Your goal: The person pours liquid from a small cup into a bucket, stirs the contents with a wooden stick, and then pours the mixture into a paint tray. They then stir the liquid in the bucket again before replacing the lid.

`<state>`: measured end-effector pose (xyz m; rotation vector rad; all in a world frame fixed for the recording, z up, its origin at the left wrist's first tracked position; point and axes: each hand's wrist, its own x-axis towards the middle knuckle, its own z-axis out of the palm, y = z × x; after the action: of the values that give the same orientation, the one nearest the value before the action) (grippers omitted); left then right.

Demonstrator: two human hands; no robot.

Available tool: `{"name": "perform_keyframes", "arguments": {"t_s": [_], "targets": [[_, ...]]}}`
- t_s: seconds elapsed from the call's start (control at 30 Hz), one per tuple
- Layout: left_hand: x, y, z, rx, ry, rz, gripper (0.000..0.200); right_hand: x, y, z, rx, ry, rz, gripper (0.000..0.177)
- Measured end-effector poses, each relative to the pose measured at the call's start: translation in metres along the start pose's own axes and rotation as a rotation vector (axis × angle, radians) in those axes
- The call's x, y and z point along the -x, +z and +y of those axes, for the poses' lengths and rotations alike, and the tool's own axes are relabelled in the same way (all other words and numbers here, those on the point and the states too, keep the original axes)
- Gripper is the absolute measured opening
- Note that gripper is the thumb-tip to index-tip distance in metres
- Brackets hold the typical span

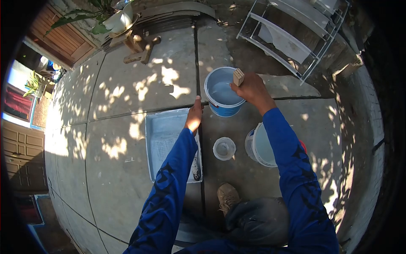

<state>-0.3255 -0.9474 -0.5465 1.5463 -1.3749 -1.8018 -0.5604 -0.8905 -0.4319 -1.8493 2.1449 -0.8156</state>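
Observation:
My right hand is closed around a pale wooden block-like piece at the right rim of a blue bucket, whose inside looks whitish. Whether the piece extends down into the bucket I cannot tell. My left hand is near the upper right corner of a white paint tray, left of the bucket; its fingers are partly hidden and its grip is unclear. A dark-ended tool lies along the tray's right side.
A small white cup stands below the bucket. Under my right forearm is a larger white bucket with pale liquid. A metal rack stands upper right, a potted plant upper left. My shoe is on the concrete.

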Motion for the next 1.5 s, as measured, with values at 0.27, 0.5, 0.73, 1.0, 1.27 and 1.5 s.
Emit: {"name": "perform_keyframes", "arguments": {"t_s": [0.27,0.5,0.73,1.0,1.27,1.5], "targets": [[-0.016,0.017,0.033,0.178,0.037,-0.200,0.101,-0.022,0.023,-0.005,-0.257,0.009,-0.016,0.034],[-0.029,0.023,0.026,0.148,0.167,0.094,0.086,-0.030,0.037,0.018,-0.370,0.058,0.175,0.036],[0.002,0.034,0.059,-0.016,0.448,0.297,0.049,-0.025,-0.002,0.002,0.020,0.131,0.079,0.033],[0.011,0.054,0.124,0.073,0.500,-0.022,0.040,-0.016,0.000,0.013,-0.328,0.111,-0.045,0.034],[0.012,0.062,0.127,0.039,0.216,-0.046,0.055,0.024,-0.012,0.015,-0.061,-0.054,0.144,0.027],[0.059,0.072,0.159,0.237,0.298,0.135,0.052,0.045,-0.059,-0.033,-0.217,-0.064,0.126,0.032]]}}
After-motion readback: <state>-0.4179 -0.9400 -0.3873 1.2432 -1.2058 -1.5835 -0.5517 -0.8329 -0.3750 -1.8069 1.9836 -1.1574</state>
